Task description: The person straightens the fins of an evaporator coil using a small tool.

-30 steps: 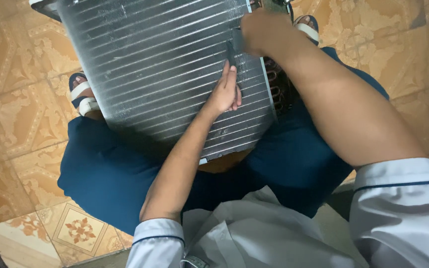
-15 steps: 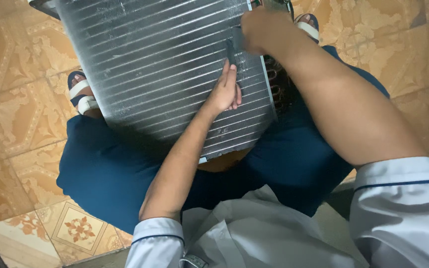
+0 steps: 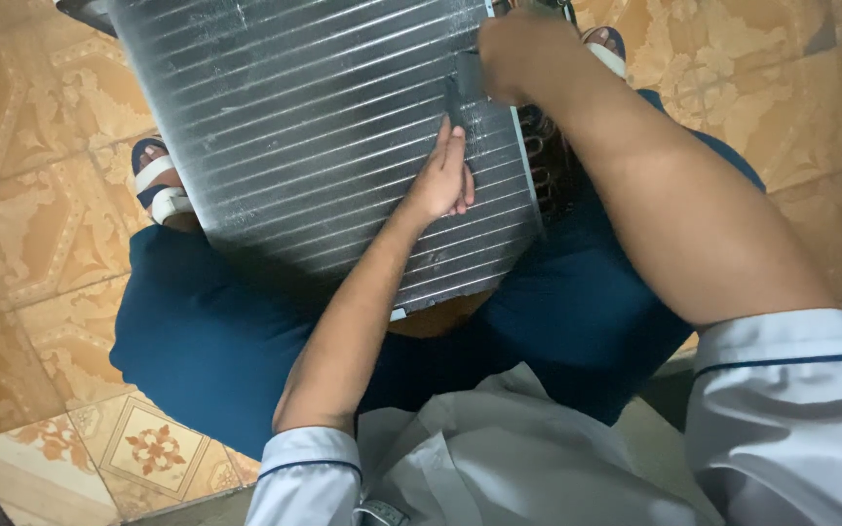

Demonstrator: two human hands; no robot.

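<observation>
a seated person, seen from above, steadies a finned metal coil panel (image 3: 324, 146), like an air-conditioner heat exchanger, propped across their blue-trousered knees over a patterned tile floor (image 3: 31, 321). the left hand (image 3: 439, 180) lies flat and released on the fins, fingers straight, near the panel's right edge. just above it, the right hand (image 3: 518, 54) is clenched around a small dark tool (image 3: 462, 83) whose tip meets the fins; what kind of tool it is cannot be told. likely risks: the thin fins look easy to bend if the tool presses hard or slips, and a slip could drive the tip into the left fingers right beneath it. the panel rests only on the knees, so it could slide toward the sandalled foot (image 3: 160, 185) below-left of the left hand.
</observation>
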